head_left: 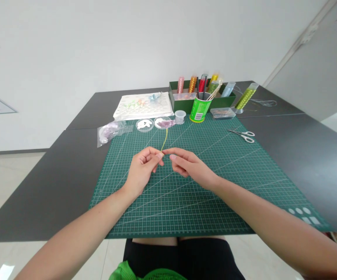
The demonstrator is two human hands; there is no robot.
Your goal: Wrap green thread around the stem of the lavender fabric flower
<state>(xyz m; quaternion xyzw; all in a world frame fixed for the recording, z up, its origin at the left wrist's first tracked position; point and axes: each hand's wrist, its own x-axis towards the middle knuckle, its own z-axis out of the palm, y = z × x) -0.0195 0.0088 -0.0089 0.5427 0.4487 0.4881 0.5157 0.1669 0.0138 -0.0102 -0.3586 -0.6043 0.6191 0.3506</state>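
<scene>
A thin green stem (165, 140) rises from between the thumb and fingertips of my left hand (145, 165), which is closed on it. At its top is a pale purple flower (166, 123), in front of a round dish of white pieces. My right hand (193, 165) is beside the left, its index finger stretched out to the stem's lower end at the left fingertips. The right thumb stands a little apart from that finger, and the other fingers are curled. I see nothing held in the right hand. Under both hands lies a green cutting mat (168, 210).
Scissors (242, 135) lie on the mat's right side. At the back are a green can of tools (199, 110), a dark green box (185, 105) of thread spools, a small lidded tub (180, 117), a clear case (223, 113), white sheets (124, 112) and a plastic bag (110, 131).
</scene>
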